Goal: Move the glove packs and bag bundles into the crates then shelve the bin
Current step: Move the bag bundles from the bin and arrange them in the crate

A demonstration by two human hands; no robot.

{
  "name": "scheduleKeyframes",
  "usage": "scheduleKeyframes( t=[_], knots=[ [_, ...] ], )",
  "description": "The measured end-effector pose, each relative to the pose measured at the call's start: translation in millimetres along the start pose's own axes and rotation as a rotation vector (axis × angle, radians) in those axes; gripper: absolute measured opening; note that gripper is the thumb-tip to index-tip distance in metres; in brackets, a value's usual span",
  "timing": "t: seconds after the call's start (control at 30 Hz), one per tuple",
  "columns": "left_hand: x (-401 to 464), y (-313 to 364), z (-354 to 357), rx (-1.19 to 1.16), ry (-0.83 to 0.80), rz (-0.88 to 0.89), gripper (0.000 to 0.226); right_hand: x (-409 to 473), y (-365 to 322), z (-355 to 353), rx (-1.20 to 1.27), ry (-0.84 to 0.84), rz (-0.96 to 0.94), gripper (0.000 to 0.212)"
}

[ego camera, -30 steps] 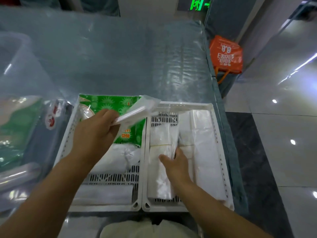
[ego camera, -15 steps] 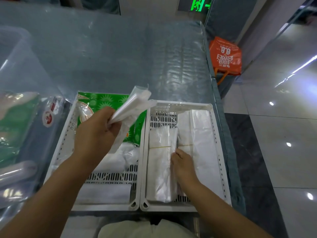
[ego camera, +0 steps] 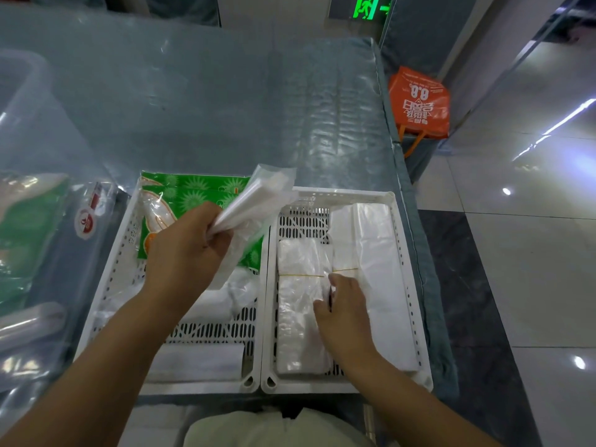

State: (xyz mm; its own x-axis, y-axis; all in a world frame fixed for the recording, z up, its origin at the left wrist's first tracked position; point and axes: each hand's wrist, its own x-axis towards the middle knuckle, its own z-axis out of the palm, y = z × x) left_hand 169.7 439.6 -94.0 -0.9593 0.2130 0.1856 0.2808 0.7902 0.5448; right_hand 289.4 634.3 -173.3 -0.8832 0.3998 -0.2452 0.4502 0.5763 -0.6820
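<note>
surface (ego camera: 209, 101): grey, under clear plastic film | crates: left crate (ego camera: 106, 285) and right crate (ego camera: 404, 272) side by side at its near edge | our left hand (ego camera: 183, 253) pinches a bag bundle (ego camera: 258, 201) above the left crate | our right hand (ego camera: 345, 304) rests curled between two banded bundles (ego camera: 300, 304) in the right crate | room: glossy tiled floor (ego camera: 532, 253), orange bag (ego camera: 419, 101), green exit sign (ego camera: 366, 8)

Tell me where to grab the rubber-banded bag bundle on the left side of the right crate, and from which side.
Grip the bag bundle at its banded waist, from above, fingers across its width. The yellow rubber band cinches the limp plastic there, so it should hold together. It lies flat in the right crate; the crate wall and the second bundle block its sides.
</note>
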Motion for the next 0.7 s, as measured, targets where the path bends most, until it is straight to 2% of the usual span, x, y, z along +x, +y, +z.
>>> scheduleKeyframes(
  t=[0.07,0.2,0.37,0.43,0.53,0.63,0.7],
  knots=[
    [-1,0,1,-0.003,-0.004,0.005,0.01,-3,2,1,0.015,-0.057,0.046,0.017],
    [-3,4,1,0.004,0.001,0.032,0.011,-1,0,5,0.051,-0.126,0.132,0.036],
    [-4,5,0,-0.009,0.007,0.037,0.011,-4,-5,13,0.142,-0.196,0.154,0.022],
    [-4,7,1,-0.014,0.011,0.037,0.012,-3,-4,13,0.079,-0.207,0.116,0.02],
    [-5,10,1,-0.055,0.002,0.017,0.014,0,-1,7,-0.09,-0.142,-0.018,0.022],
    [-8,18,5,-0.22,-0.049,-0.09,0.016,7,1,-9,0.043,0.009,-0.02,0.03],
    [-13,29,13,-0.379,-0.107,-0.17,0.02,14,1,-21,0.167,0.081,0.008,0.023]
  ],
)
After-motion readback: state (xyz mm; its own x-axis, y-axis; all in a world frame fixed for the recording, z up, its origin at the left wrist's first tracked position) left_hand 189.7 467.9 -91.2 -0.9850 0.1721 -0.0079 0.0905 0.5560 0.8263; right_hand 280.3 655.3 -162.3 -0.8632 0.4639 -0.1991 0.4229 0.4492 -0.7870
